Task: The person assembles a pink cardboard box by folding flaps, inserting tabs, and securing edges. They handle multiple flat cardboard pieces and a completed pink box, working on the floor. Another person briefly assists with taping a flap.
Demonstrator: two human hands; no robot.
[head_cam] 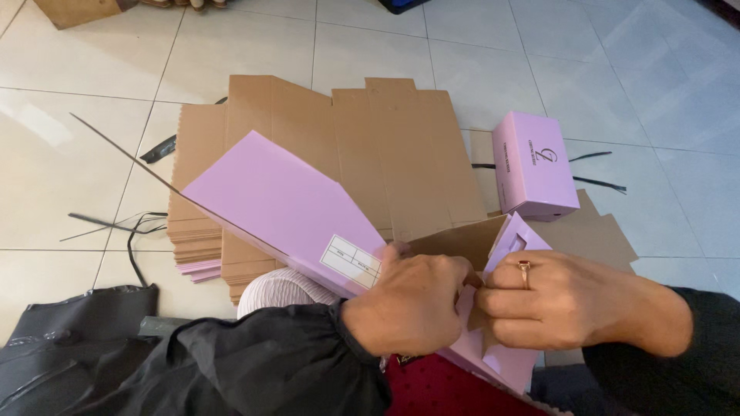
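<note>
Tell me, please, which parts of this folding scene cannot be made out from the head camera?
- Fingertips of the left hand and right hand: curled behind the pink box flaps.
- Box's near end: hidden by both hands.
- Label print: too small.
- Brown object top left: cut by the edge.
- Lower flat cardboard stack: covered by the box.

My tiled floor point(92, 54) carries a stack of flat cardboard blanks point(339, 154), one finished pink box point(533, 166) and black straps point(116, 225).

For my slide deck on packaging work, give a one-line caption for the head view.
Both hands, left and right, fold a pink box above flat cardboard blanks.
</note>
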